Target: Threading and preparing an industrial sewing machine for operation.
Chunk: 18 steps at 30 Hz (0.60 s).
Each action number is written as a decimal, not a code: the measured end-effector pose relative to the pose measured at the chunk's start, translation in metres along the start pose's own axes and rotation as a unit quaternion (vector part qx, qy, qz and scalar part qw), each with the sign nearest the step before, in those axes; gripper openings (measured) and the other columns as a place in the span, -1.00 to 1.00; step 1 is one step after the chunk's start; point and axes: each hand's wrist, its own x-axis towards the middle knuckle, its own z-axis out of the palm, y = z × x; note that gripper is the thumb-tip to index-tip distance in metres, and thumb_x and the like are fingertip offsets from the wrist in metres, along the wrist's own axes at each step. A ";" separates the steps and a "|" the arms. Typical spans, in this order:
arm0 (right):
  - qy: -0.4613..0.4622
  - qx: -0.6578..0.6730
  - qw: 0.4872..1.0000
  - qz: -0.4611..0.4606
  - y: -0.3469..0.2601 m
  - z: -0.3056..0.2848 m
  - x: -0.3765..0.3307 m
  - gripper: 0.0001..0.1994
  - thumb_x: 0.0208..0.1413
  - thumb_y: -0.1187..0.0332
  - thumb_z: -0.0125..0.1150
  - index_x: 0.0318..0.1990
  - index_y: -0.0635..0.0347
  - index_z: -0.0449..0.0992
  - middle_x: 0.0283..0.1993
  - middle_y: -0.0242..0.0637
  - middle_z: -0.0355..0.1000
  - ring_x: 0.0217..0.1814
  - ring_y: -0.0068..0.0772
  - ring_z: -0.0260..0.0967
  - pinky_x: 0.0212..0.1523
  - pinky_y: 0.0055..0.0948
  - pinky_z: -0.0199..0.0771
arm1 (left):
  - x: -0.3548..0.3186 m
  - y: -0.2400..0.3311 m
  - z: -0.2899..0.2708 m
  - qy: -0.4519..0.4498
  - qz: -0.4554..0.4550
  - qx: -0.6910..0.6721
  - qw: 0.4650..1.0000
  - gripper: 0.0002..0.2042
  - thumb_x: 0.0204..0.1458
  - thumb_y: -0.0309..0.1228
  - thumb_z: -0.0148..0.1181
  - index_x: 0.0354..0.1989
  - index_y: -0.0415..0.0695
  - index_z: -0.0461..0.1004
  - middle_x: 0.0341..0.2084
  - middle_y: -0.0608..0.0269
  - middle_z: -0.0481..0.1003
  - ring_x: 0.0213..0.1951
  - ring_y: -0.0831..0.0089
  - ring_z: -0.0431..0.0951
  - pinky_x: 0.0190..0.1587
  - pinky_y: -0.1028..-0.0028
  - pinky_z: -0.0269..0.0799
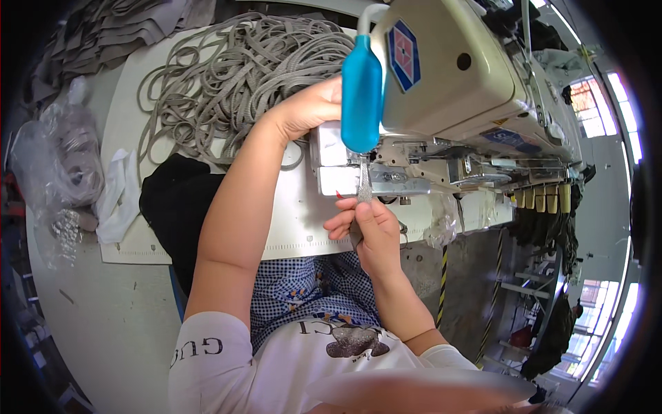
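My right hand is closed around metal tweezers with a rough, textured grip, their tips pointing up at the needle area of a cream sewing machine. Across the table, my left hand reaches over the far side of the machine's metal plate. Its fingers pass behind a teal lamp-like head on a bent white neck, so what they touch is hidden. A large tangled heap of grey cord lies beside the left wrist.
Black cloth lies under my left forearm on the white table. A white cloth scrap and a clear plastic bag are at the left. Stacked grey fabric sits at the far left. Cream thread cones or tabs hang at the right.
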 end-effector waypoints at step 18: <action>-0.010 -0.011 1.000 0.009 -0.005 -0.008 0.000 -0.67 0.24 0.23 -0.16 -0.19 0.38 0.38 -0.41 -0.03 0.48 -0.48 -0.41 0.44 -0.42 -0.55 0.43 | 0.027 -0.011 0.007 0.114 0.024 0.137 0.984 -0.85 -0.02 -0.45 0.10 -0.25 -0.14 0.41 -0.41 0.37 0.44 -0.38 0.61 0.43 -0.32 0.55 0.39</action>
